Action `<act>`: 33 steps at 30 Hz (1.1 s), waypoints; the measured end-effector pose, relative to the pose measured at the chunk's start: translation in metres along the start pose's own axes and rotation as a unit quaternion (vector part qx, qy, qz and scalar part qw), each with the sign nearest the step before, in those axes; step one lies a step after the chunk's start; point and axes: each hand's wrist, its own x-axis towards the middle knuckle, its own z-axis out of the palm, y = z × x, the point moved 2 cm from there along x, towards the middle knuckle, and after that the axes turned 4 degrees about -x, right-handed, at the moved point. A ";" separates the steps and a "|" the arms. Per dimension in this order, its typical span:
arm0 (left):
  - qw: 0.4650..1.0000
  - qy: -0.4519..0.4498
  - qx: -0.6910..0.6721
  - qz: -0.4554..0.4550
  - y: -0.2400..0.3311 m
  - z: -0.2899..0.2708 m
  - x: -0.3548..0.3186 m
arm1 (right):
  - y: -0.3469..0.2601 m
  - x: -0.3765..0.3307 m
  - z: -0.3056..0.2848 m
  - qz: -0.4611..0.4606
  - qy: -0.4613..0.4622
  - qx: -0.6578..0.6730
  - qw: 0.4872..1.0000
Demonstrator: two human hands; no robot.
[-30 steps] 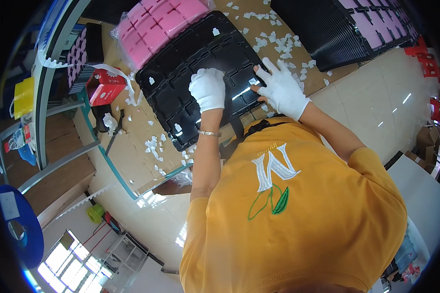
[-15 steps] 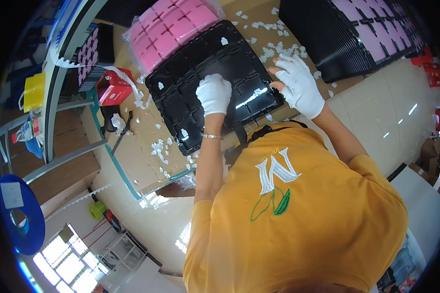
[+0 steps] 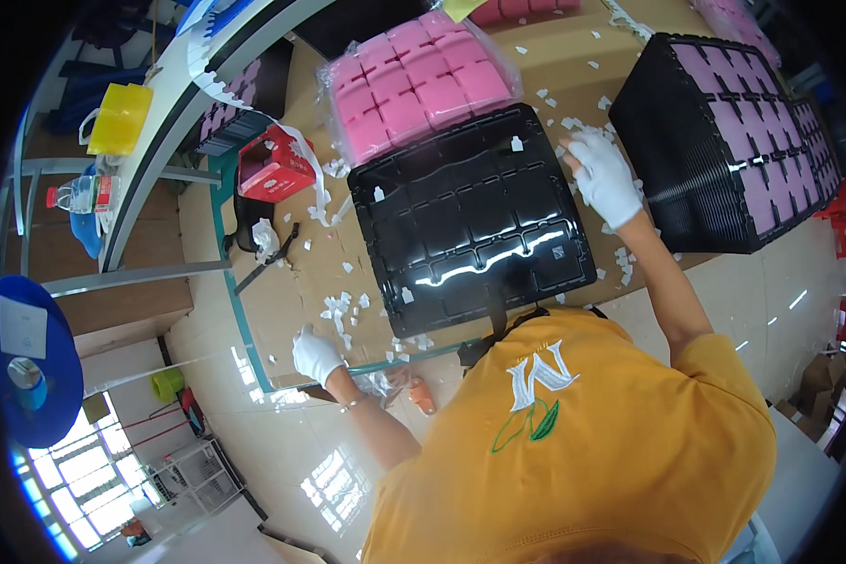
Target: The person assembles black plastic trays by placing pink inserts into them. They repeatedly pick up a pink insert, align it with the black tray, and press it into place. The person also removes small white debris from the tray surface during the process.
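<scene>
A flat black plastic tray, moulded into compartments, lies on the cardboard-covered table in front of me. Small white paper tabs sit near several of its corners. My right hand, in a white glove with bare fingertips, is just past the tray's right edge, over scattered white paper scraps. Its fingers are bent and slightly apart, and I make out nothing held. Left of the tray, by the table's front edge, my gloved left hand has loosely extended fingers and holds nothing visible.
Bagged pink foam blocks lie behind the tray. A tall stack of black trays with lilac foam stands at right. At left are a red box, a black tape dispenser and a metal shelf frame.
My left hand has moved off the tray to the left front edge of the table. My right hand has shifted towards the scraps beside the stack. The whole view has shifted.
</scene>
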 end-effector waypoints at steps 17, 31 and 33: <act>0.961 -0.053 -0.143 0.232 0.303 -0.002 0.163 | 0.053 0.148 0.149 0.255 -0.284 -0.084 0.921; 0.934 0.047 -0.268 0.232 0.293 0.021 0.171 | 0.043 0.168 0.129 0.201 -0.230 -0.114 0.945; 0.930 0.049 -0.286 0.226 0.290 0.018 0.167 | 0.054 0.166 0.139 0.194 -0.211 -0.097 0.953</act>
